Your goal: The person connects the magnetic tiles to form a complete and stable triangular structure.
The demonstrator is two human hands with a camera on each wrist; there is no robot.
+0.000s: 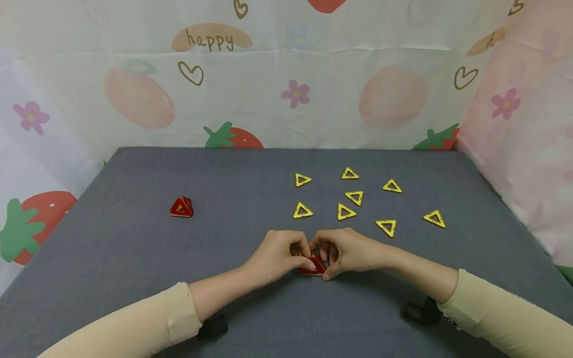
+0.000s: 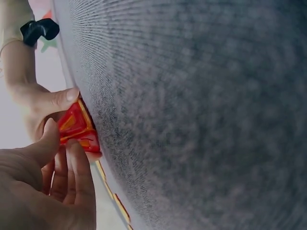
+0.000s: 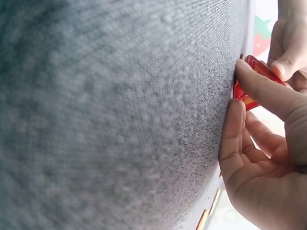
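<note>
Hands — left hand (image 1: pixel 277 252) and right hand (image 1: pixel 354 251) — close together at the near middle of the grey table (image 1: pixel 241 189), fingers of both bent inward on one red triangular pyramid (image 1: pixel 319 267). Left pinching from the left side, thumb flat on a red face; right gripping from the right, thumb low at the near right corner, other fingers folded round behind. Little gap in either grip; exact contact of the hidden fingertips impossible to tell.

Gripped pyramid squarely between the two, equally near to each, base at or close to the tabletop. No clear long axis, only a yellow-trimmed base edge running left to right along the near side.

Beyond the hands, far and mostly to the right, a loose scatter of yellow triangular frames (image 1: pixel 340 212), all flat, pointing various ways and apart from one another. Right hand the nearer to most of them, with the closest frame (image 1: pixel 394 227) just past the right wrist. Well apart to the far left, on the left hand's side, a second red pyramid (image 1: pixel 181 207), alone and untouched.

By count: red pyramids, two; yellow frames, eight; black wrist devices (image 1: pixel 213 326), two — one beneath each pale cuff (image 1: pixel 183 308).
</note>
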